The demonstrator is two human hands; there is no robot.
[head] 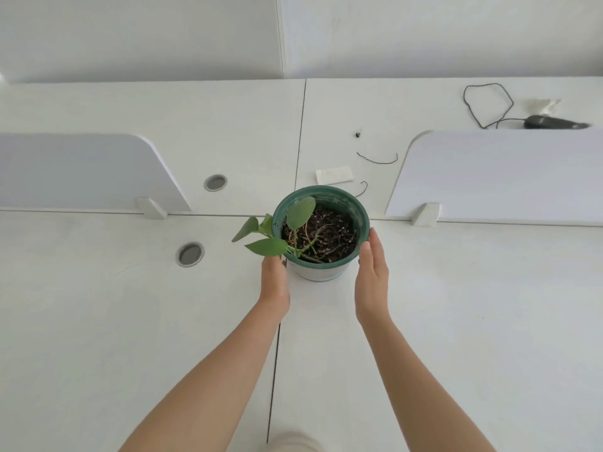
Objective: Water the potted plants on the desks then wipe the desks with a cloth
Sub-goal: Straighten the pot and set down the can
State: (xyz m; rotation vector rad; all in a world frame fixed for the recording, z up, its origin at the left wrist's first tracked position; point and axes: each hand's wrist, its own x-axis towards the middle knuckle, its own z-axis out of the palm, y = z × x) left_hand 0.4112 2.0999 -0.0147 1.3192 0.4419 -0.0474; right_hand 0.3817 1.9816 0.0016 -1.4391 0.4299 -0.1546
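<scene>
Right hand [372, 275] lies flat-fingered at the plant pot's [321, 271] three o'clock; left hand [275, 278] at eight, fingers hidden, grip unclear. Wiping seemingly remains.

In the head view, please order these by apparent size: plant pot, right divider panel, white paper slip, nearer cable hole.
Largest: right divider panel.
Then: plant pot.
Last: white paper slip and nearer cable hole look alike; the slip lies farther off, so unranked.
</scene>
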